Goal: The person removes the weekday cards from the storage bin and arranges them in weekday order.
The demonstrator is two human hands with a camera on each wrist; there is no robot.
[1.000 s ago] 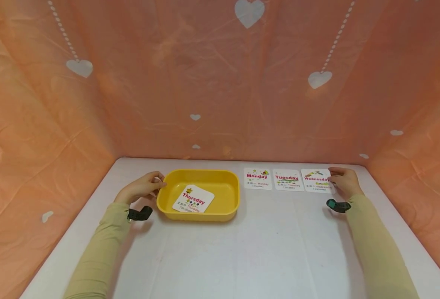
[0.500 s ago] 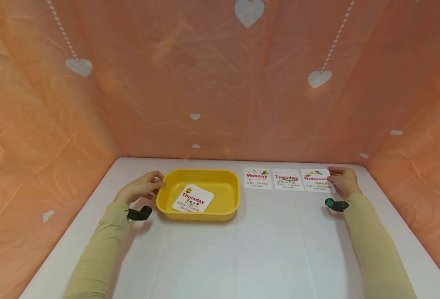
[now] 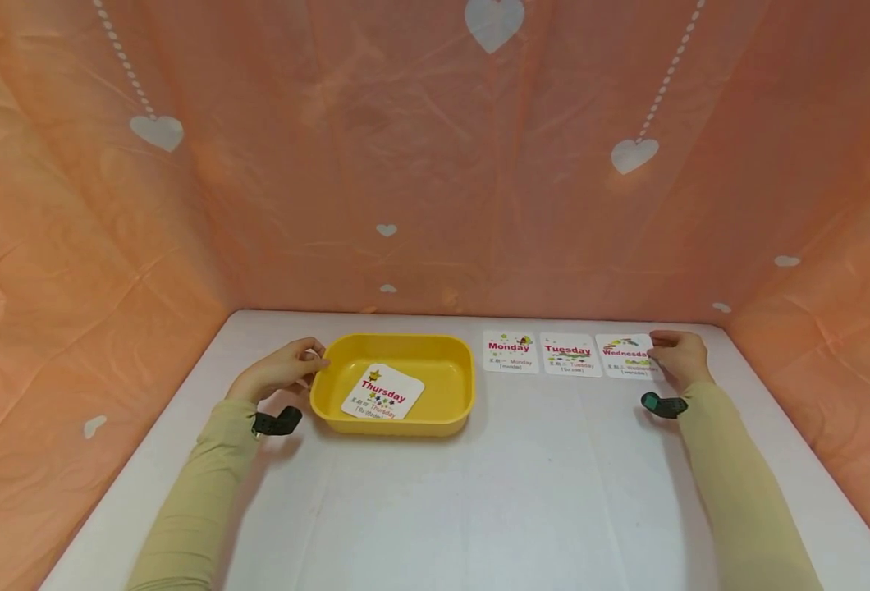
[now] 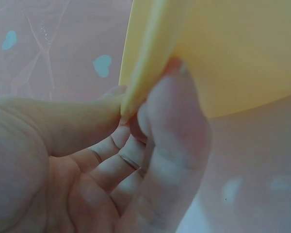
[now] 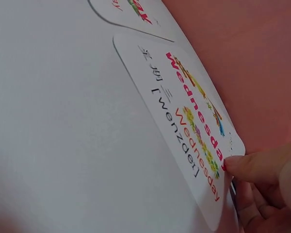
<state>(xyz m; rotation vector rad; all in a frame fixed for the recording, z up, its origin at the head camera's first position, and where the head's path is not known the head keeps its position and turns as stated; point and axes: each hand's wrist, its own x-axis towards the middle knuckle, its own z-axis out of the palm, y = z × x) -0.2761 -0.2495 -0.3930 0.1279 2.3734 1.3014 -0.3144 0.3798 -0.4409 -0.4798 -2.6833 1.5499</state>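
Note:
At the left end of a yellow plastic basin (image 3: 393, 428), my left hand (image 3: 280, 369) pinches the rim between thumb and fingers. The left wrist view shows the basin's wall (image 4: 148, 53) caught between thumb and forefinger. A white card printed "Thursday" (image 3: 385, 392) lies tilted inside the basin. On the right, my right hand (image 3: 682, 357) holds the right edge of the "Wednesday" card (image 3: 623, 357). In the right wrist view the thumb (image 5: 247, 167) lies on the card's printed face, the other fingers curled at and below its edge.
The "Tuesday" card (image 3: 571, 355) and the "Monday" card (image 3: 510, 353) lie in a row left of Wednesday, near the back edge of the white table (image 3: 509, 501). Orange cloth (image 3: 435, 164) with white hearts encloses the back and sides.
My right wrist has shifted very slightly left, and the Wednesday card's lower right corner has moved a touch. The left hand, basin and other cards stay as they were.

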